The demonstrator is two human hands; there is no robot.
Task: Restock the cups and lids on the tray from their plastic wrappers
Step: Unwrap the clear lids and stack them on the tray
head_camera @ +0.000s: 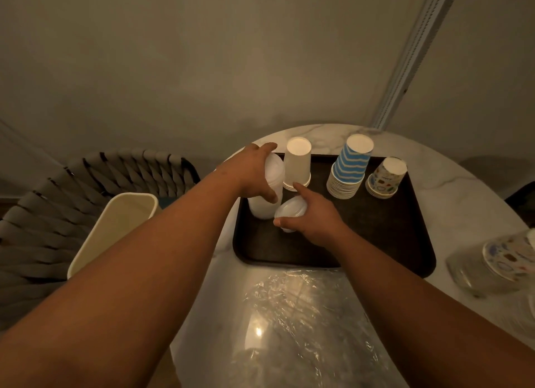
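A dark tray [376,231] lies on the round marble table. At its back left corner stands a tall stack of white lids [265,205]; my left hand [254,170] grips it near the top. My right hand [311,214] holds a few white lids [289,209] just right of that stack, low over the tray, index finger stretched out. Along the tray's back stand upside-down stacks of plain white cups [297,163], blue-striped cups [348,167] and patterned cups [385,177].
A crumpled clear plastic wrapper [304,315] lies on the table in front of the tray. A wrapped pack of patterned lids or cups [500,260] sits at the right edge. A cream bin [115,228] and a woven chair [58,199] stand to the left.
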